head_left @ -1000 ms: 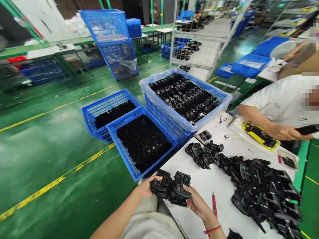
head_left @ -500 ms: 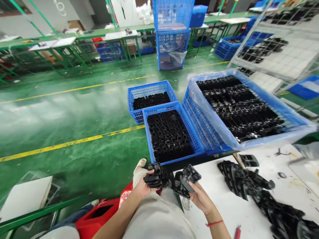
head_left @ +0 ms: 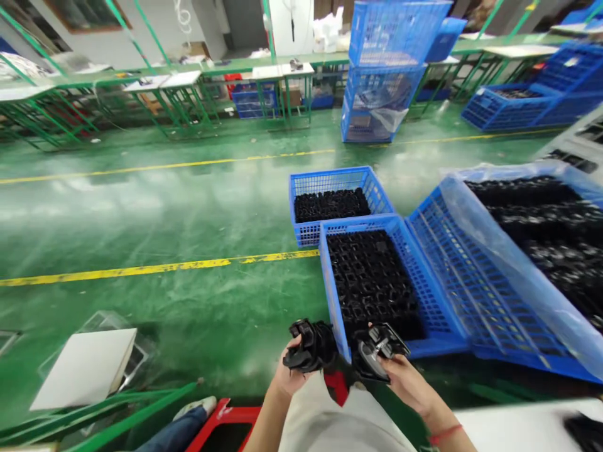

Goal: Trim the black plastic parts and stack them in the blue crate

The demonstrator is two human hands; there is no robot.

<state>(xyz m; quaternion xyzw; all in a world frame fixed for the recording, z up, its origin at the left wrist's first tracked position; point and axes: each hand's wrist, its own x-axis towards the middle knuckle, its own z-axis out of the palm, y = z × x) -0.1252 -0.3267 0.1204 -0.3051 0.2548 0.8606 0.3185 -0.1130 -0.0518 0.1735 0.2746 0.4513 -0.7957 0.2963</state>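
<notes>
My left hand [head_left: 288,370] is wrapped round a bunch of black parts [head_left: 311,345], held in front of my body. To its right, my right hand [head_left: 399,370] grips more black parts [head_left: 377,348] with a grey, shiny curved surface, over the near edge of a blue crate [head_left: 330,295]. Rows of small black pieces [head_left: 372,276] fill most of that crate. Behind it a second blue crate [head_left: 306,233] also holds black pieces. How many parts each hand has cannot be made out.
A large plastic-lined blue crate [head_left: 452,263] of black parts stands at the right. A white tabletop [head_left: 509,427] is at the lower right. Stacked blue crates [head_left: 384,81] stand farther back. A red stool [head_left: 226,433] and another person's leg [head_left: 181,433] are at the lower left.
The view has swung right-to-left across the scene, so the crates sit differently and less of the white table shows. My right hand has gone from the table's edge to the crate's near edge.
</notes>
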